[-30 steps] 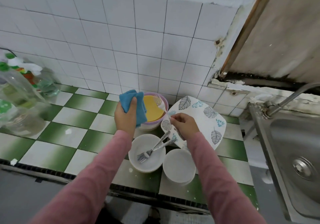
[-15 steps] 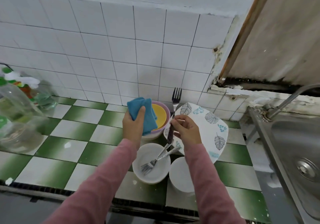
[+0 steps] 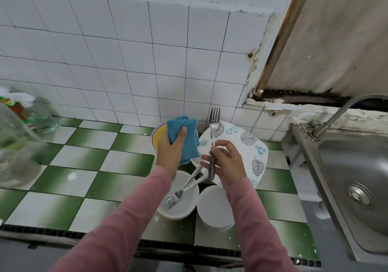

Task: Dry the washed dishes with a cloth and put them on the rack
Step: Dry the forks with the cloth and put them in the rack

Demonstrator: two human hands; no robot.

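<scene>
My left hand grips a folded blue cloth above the stacked coloured bowls. My right hand holds a metal fork upright by its handle, tines up, just right of the cloth and apart from it. Below my hands a white bowl holds two more forks. Another white bowl sits to its right. A leaf-patterned plate lies behind my right hand, partly hidden by it.
A steel sink with a tap is at the right. Clear plastic bottles stand at the left on the green and white tiled counter. A white tiled wall rises behind the dishes. No rack is in view.
My right hand picked a fork out of the white bowl and raised it upright. My left hand with the cloth has shifted right, closer to the fork.
</scene>
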